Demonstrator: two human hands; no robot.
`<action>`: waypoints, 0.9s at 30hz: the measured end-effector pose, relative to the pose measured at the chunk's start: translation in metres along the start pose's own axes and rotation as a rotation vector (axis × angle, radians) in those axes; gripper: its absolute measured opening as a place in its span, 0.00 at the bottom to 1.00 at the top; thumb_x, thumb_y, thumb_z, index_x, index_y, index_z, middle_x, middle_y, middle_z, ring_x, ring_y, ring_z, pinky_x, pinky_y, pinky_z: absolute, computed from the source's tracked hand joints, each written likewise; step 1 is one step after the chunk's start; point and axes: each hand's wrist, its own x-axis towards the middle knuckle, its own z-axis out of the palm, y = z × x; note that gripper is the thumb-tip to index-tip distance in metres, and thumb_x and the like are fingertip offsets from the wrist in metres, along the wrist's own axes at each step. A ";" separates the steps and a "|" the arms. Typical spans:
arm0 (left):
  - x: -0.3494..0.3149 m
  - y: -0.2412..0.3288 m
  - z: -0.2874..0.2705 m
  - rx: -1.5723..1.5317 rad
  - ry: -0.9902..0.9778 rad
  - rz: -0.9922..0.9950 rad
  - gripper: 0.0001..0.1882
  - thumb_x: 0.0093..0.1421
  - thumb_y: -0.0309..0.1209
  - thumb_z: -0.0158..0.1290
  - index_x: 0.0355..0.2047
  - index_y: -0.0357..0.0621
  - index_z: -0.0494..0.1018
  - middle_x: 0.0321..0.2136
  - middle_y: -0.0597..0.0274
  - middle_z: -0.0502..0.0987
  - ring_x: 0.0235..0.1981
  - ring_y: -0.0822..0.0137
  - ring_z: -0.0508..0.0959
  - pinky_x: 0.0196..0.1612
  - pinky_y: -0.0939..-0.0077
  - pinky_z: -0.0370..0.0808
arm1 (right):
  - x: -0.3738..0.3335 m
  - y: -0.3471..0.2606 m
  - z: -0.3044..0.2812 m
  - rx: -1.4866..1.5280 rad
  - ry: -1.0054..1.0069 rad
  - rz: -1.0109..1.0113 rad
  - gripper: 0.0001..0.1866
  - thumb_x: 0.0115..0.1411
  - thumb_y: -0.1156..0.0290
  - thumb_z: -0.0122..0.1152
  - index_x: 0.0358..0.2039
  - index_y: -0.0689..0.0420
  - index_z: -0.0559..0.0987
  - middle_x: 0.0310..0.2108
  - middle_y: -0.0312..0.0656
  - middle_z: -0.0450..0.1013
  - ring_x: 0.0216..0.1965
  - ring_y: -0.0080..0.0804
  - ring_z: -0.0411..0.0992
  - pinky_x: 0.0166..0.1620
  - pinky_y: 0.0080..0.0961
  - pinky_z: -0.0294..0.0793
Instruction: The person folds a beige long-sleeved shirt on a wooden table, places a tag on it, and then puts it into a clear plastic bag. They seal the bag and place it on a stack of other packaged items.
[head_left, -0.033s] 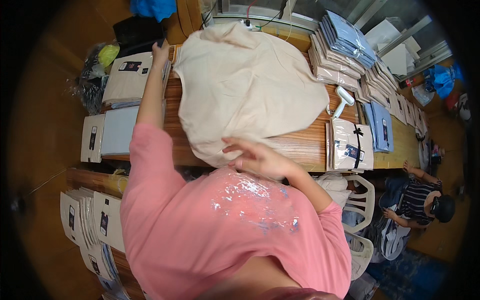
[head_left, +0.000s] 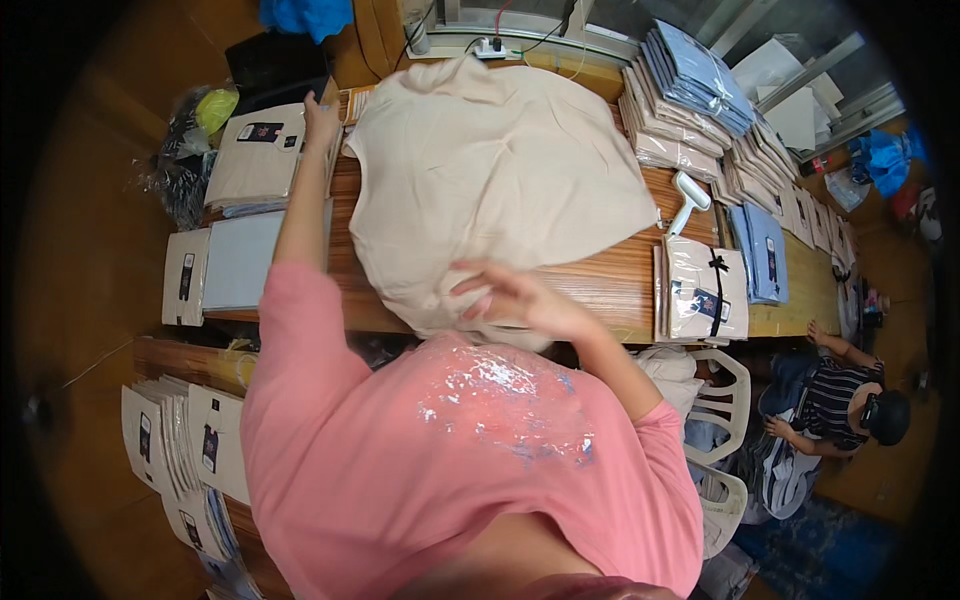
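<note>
A beige garment (head_left: 500, 170) lies spread and slightly rumpled across the wooden table (head_left: 600, 285) before me. Its near end bunches at the table's front edge, close to my body. Over that end is my right hand (head_left: 515, 298), blurred by motion, its fingers stretched and apart. My left arm reaches far forward along the garment's left side. At its end, my left hand (head_left: 320, 122) is beside a stack of bagged beige garments (head_left: 255, 160), fingers partly visible and apart. I see nothing held in it. A small orange item (head_left: 357, 104) lies just right of that hand.
A white lint roller (head_left: 687, 203) lies right of the garment, above a folded garment with a black ribbon (head_left: 705, 290). Bagged blue garments (head_left: 695, 75) top a stack at back right. White chairs (head_left: 722, 400) stand at right; another person (head_left: 840, 400) sits farther off.
The garment's far edge has come slightly nearer to me, uncovering more of the power socket. My left hand has drawn back a little; my right hand has shifted slightly right.
</note>
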 end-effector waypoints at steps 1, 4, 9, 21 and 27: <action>-0.031 -0.050 -0.017 0.000 0.014 0.172 0.29 0.57 0.30 0.50 0.55 0.30 0.55 0.51 0.43 0.65 0.53 0.53 0.66 0.56 0.65 0.62 | 0.018 0.010 -0.020 0.089 0.004 -0.004 0.21 0.61 0.67 0.50 0.55 0.58 0.65 0.44 0.45 0.71 0.40 0.30 0.72 0.47 0.25 0.68; -0.154 -0.067 0.003 0.212 -0.054 0.247 0.26 0.54 0.31 0.53 0.52 0.36 0.61 0.48 0.44 0.66 0.54 0.48 0.63 0.56 0.61 0.59 | 0.034 0.126 -0.161 -0.556 0.849 -0.217 0.14 0.55 0.74 0.54 0.44 0.58 0.75 0.37 0.46 0.73 0.42 0.35 0.69 0.48 0.26 0.67; -0.274 -0.065 -0.019 0.622 0.305 0.053 0.28 0.52 0.38 0.56 0.51 0.41 0.63 0.49 0.45 0.65 0.52 0.48 0.63 0.54 0.59 0.60 | 0.001 0.177 -0.228 -1.161 1.689 0.343 0.24 0.51 0.64 0.61 0.46 0.61 0.72 0.49 0.54 0.65 0.54 0.50 0.59 0.57 0.37 0.57; -0.270 -0.117 -0.048 -0.002 0.145 -0.419 0.17 0.61 0.31 0.47 0.45 0.28 0.67 0.41 0.47 0.74 0.42 0.58 0.73 0.47 0.70 0.67 | 0.006 0.115 -0.305 0.421 1.113 -0.339 0.09 0.49 0.74 0.59 0.33 0.59 0.76 0.32 0.36 0.72 0.29 0.25 0.71 0.34 0.20 0.70; -0.269 -0.133 -0.043 -0.438 0.061 -0.435 0.20 0.61 0.30 0.47 0.51 0.30 0.65 0.43 0.55 0.74 0.42 0.66 0.73 0.45 0.75 0.70 | 0.007 0.121 -0.313 0.265 1.222 -0.080 0.13 0.53 0.65 0.59 0.38 0.56 0.76 0.34 0.39 0.74 0.36 0.25 0.74 0.33 0.24 0.76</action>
